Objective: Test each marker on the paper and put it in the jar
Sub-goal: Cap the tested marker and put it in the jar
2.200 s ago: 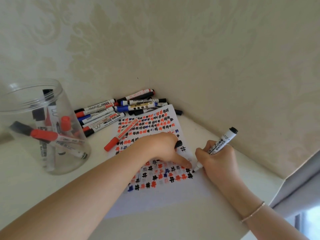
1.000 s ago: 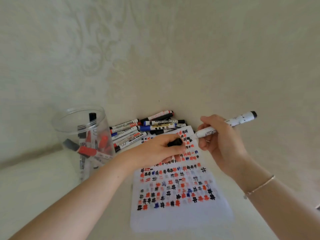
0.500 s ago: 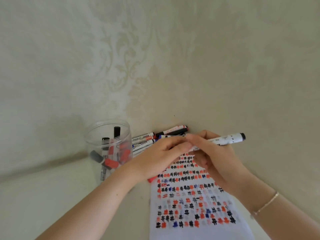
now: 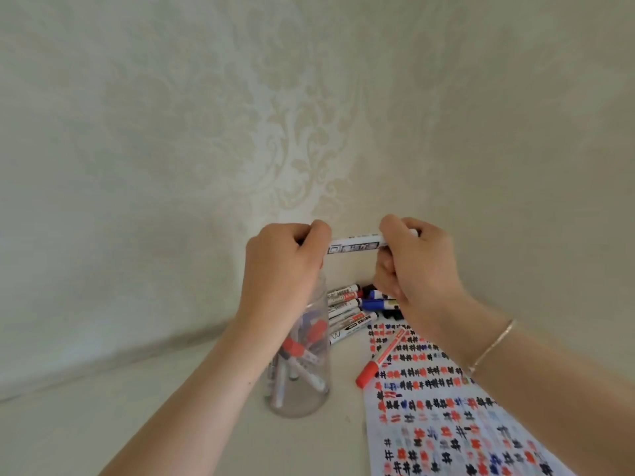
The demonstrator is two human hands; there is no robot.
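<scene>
Both hands have lifted off the paper (image 4: 443,403) to chest height above the jar (image 4: 302,383), left hand (image 4: 285,266) and right hand (image 4: 417,262) fingers curled round opposite ends of the marker (image 4: 354,244), probably pressing its cap on before dropping it in.

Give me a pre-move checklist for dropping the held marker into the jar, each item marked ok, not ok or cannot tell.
1. Marker secured: ok. The left hand and right hand each grip an end of the white marker.
2. Cap fully seated: cannot tell. The left hand hides that end.
3. Jar upright: ok. The clear jar stands on the table.
4. Jar mouth free: cannot tell. The left hand and wrist cover it.
5. Room in jar: ok. The markers inside leave space.
6. More markers waiting: ok. A pile lies by the wall and a red marker lies on the paper.
</scene>
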